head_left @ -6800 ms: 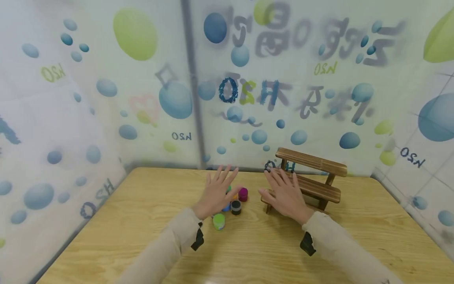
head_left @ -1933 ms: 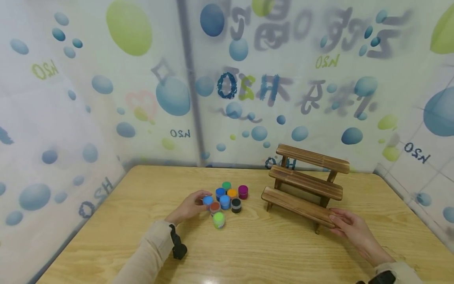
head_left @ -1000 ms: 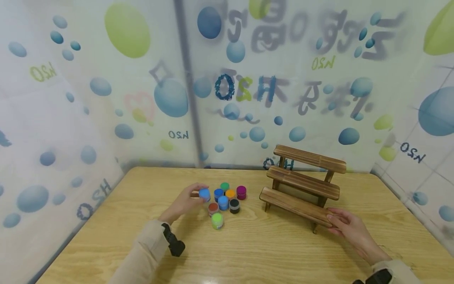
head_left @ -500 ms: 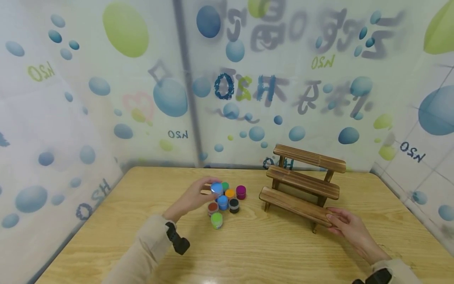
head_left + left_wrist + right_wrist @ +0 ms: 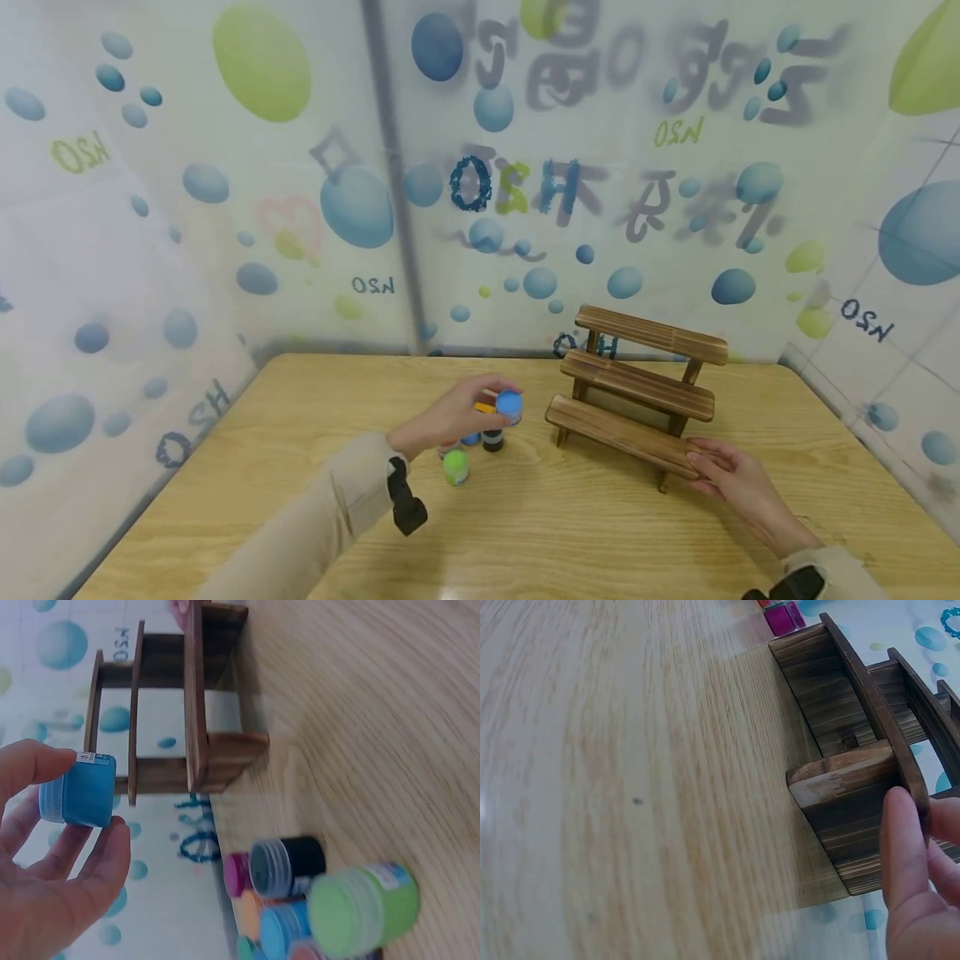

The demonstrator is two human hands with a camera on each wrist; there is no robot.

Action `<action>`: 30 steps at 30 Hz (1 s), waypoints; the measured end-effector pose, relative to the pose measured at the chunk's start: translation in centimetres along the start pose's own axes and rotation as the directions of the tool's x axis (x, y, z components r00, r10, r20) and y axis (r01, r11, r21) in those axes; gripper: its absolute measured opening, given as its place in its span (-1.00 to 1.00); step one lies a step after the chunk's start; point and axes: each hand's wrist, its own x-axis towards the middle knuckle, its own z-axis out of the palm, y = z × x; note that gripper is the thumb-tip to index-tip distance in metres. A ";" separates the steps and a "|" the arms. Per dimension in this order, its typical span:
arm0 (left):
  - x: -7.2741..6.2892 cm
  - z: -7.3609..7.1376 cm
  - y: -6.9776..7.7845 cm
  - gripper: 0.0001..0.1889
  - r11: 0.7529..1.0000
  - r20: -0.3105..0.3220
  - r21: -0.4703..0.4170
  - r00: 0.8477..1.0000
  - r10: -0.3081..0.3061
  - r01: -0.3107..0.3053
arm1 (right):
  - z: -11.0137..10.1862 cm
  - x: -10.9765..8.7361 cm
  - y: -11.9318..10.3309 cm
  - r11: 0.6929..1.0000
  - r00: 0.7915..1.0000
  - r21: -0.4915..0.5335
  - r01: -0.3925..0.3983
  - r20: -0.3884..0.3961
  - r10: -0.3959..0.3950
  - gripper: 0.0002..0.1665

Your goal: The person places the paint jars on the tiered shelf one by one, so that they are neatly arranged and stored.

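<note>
My left hand [image 5: 457,412] pinches a small blue paint jar [image 5: 509,406] between thumb and fingers, held up in the air left of a wooden tiered stand [image 5: 637,384]. In the left wrist view the blue jar [image 5: 90,791] lies sideways to the camera, with a white label near the thumb. The stand has three plank steps. At the right end of its lowest step, my right hand [image 5: 738,487] grips the plank; the right wrist view shows the thumb [image 5: 904,832] against the plank's end. Below the left hand is a cluster of paint jars, partly hidden by it.
A lime green jar [image 5: 455,467] stands frontmost in the cluster, near a black jar [image 5: 492,439] and an orange jar [image 5: 485,408]. A magenta jar [image 5: 237,874] shows in the left wrist view. A printed curtain [image 5: 337,208] rises behind the wooden table [image 5: 570,533].
Both hands were first held out open. The left hand took a blue jar from the cluster's left side, lifted it and carried it right across the others. The right hand took hold of the stand.
</note>
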 end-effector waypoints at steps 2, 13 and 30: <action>0.6 0.4 0.8 -0.62 1.000 0.013 0.006 1.000 -0.008 0.007 | 0.0 0.0 0.0 1.000 1.000 -0.001 0.003 0.003 -0.003 -0.28; 3.2 2.2 2.6 -0.64 0.994 0.063 -0.039 0.993 -0.103 0.106 | 0.1 0.0 0.0 1.000 1.000 -0.006 -0.005 -0.008 0.005 -0.31; 10.2 5.7 6.3 -0.61 0.997 0.049 0.077 0.999 0.019 -0.023 | 0.2 0.0 0.0 1.000 1.000 -0.003 0.013 -0.008 -0.013 -0.34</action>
